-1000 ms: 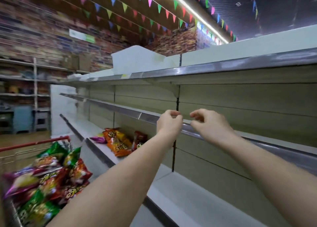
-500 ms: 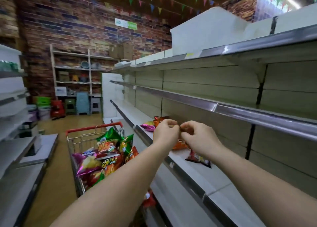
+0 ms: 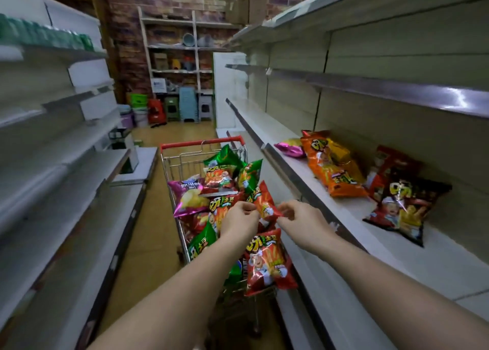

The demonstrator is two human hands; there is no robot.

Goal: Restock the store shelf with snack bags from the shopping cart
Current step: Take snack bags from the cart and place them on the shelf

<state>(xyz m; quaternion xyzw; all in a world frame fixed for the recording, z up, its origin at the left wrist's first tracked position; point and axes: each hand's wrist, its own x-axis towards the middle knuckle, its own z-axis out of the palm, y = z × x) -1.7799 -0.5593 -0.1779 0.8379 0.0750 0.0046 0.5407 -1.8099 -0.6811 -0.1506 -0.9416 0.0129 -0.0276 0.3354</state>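
A red-handled shopping cart (image 3: 201,144) stands in the aisle, holding several snack bags in red, green and purple. My left hand (image 3: 239,218) and my right hand (image 3: 300,218) hover over it with curled fingers. Between them a red snack bag (image 3: 263,200) leans on the pile. Their fingertips sit close to its lower corners, and no grip on it shows. Another red bag (image 3: 268,263) lies at the cart's near end. On the store shelf (image 3: 352,217) to the right lie orange bags (image 3: 332,168), a purple bag (image 3: 289,148) and dark red bags (image 3: 404,206).
Bare shelf boards run down both sides of the narrow aisle, with a metal-edged shelf (image 3: 397,93) above the stocked one. Stools and tubs (image 3: 185,106) stand by the brick back wall. The wooden floor (image 3: 148,233) shows to the left of the cart.
My view has swung from the upper shelf down the aisle to the cart. Both hands, still curled and close together, have come down from shelf height to just above the cart's bags.
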